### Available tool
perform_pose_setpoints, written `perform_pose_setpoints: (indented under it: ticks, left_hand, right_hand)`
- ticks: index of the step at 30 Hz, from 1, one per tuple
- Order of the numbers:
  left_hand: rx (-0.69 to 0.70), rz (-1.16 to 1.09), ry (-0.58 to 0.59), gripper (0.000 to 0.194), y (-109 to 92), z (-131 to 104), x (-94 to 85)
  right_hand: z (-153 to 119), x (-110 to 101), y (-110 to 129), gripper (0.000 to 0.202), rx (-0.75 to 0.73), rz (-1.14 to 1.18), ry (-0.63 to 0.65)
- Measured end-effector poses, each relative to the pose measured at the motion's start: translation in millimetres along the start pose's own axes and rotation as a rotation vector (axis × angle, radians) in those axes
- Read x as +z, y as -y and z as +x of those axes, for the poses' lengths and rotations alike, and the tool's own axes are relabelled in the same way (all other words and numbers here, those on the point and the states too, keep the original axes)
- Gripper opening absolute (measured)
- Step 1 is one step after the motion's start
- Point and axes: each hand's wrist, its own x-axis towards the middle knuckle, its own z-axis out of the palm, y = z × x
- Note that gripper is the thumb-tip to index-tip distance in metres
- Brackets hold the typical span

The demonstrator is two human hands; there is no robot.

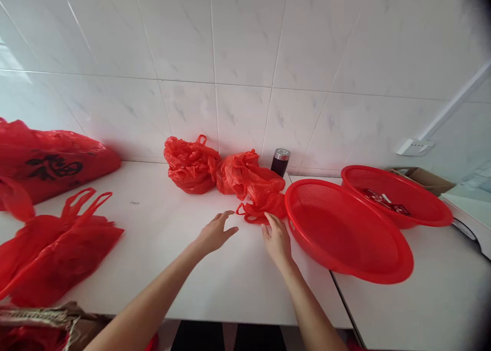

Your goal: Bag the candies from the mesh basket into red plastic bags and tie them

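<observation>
Over the white table, my left hand [218,233] is open, thumb and fingers apart, with nothing in it. My right hand [276,237] is open too, its curled fingers close to the handles of a crumpled red plastic bag [268,197]; whether they touch it I cannot tell. Two more bunched red bags stand behind, a middle bag [232,173] and a left bag [192,162], both against the tiled wall. Right of my right hand sits an oval red plastic basket [337,233] with a perforated wall and nothing visible inside.
Behind it, a second red basket [425,205] holds small dark red packets [383,200]. A dark tumbler [281,161] stands by the wall. Leftward lie a flat red bag [72,248] and a large printed red bag [76,159]. A cardboard box [72,320] is at lower left.
</observation>
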Motion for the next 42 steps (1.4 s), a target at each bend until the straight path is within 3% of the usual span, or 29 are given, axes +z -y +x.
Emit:
perform_pose_setpoints:
  ticks: [3, 6, 10, 13, 17, 19, 23, 25, 28, 31, 34, 37, 39, 42]
  left_hand:
    - [0.067, -0.01, -0.098, 0.06, -16.0, 8.6, 31.1]
    - [0.201, 0.039, -0.169, 0.06, -28.4, 10.0, 55.2]
    - [0.24, 0.011, -0.114, 0.047, -28.6, 1.7, 68.7]
    - [0.129, -0.042, -0.084, 0.039, -12.1, -10.8, 60.2]
    - [-0.099, -0.126, -0.091, 0.041, 16.1, -35.3, 32.4]
    - [-0.217, -0.215, -0.092, 0.039, 22.0, -48.9, 19.6]
    - [-0.357, -0.447, -0.106, 0.034, 6.1, -68.7, 6.9]
    - [-0.342, -0.532, -0.085, 0.029, -10.9, -73.9, 4.0]
    - [-0.314, -0.63, -0.031, 0.019, -33.4, -79.6, -2.3]
    - [-0.3, -0.653, 0.021, 0.02, -36.2, -84.7, -10.8]
    - [-0.371, -0.611, -0.014, 0.021, -12.8, -85.5, -17.3]
    - [-0.437, -0.649, -0.262, 0.021, 22.7, -81.1, -21.6]
    - [-0.438, -0.843, -0.413, 0.026, 41.2, -78.0, -25.1]
    - [-0.458, -1.28, -0.383, 0.031, 50.9, -77.4, -30.3]
  right_hand:
    - [-4.1, -8.4, 7.2, 0.042, 0.079, -0.122, 0.158]
    - [-13.3, -16.8, 15.9, 0.026, 0.05, -0.081, 0.323]
    - [-42.4, -26.1, 25.2, 0.012, -0.003, 0.02, 0.45]
    - [-63.4, -33.5, 17.0, 0.008, 0.058, 0.041, 0.523]
    - [-70.4, -48.5, -2.9, 0.011, 0.114, -0.058, 0.493]
    - [-68.1, -57.5, -0.2, 0.013, 0.103, -0.067, 0.472]
    - [-68.4, -68.1, 45.2, 0.017, -0.063, 0.181, 0.194]
    - [-71.7, -63.6, 73.4, 0.021, -0.17, 0.339, 0.164]
    - [-72.8, -45.1, 93.4, 0.023, -0.264, 0.298, 0.239]
    - [-66.1, -31.4, 81.0, 0.021, -0.239, 0.034, 0.265]
    - [-59.4, -38.9, 60.3, 0.027, -0.248, -0.112, 0.448]
    - [-58.4, -59.6, 51.5, 0.036, -0.325, -0.205, 0.593]
    - [-60.0, -72.5, 51.2, 0.036, -0.363, -0.262, 0.645]
    - [-61.1, -86.5, 51.2, 0.024, -0.382, -0.266, 0.711]
